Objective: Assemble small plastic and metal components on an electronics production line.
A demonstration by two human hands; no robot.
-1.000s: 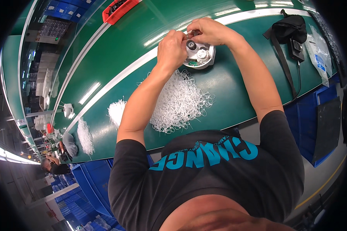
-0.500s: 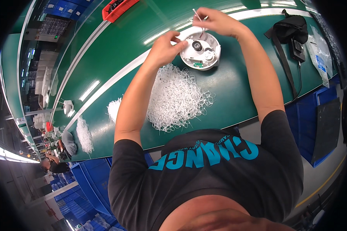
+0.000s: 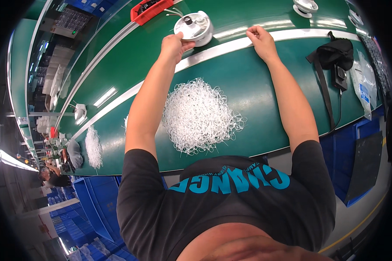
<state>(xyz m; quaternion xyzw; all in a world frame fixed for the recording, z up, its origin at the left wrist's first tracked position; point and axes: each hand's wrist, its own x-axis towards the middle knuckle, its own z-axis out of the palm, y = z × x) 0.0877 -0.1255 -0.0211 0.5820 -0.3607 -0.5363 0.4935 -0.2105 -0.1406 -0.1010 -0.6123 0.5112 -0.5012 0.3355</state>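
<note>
My left hand (image 3: 177, 46) grips the near left rim of a round white camera housing (image 3: 191, 29), thumb on top and fingers at its side. The housing sits at or just over the green surface beyond a white rail; I cannot tell if it rests there. A dark lens barrel shows in its middle, and thin white cables (image 3: 175, 12) stick out at its far left. To the right, my right hand (image 3: 261, 40) hovers by the rail with its fingers curled in and nothing visible in them. A heap of white cable ties (image 3: 200, 117) lies between my forearms.
A red bin (image 3: 150, 12) with dark parts stands beyond the housing. Other white units (image 3: 305, 6) sit at the far right. A black bag (image 3: 335, 53), a black box with a cord, and a clear plastic bag (image 3: 362, 82) lie right. Another person works at far left.
The housing has moved left and away, over the white rail, in my left hand. My right hand has let go of the white cable and is now apart from the housing.
</note>
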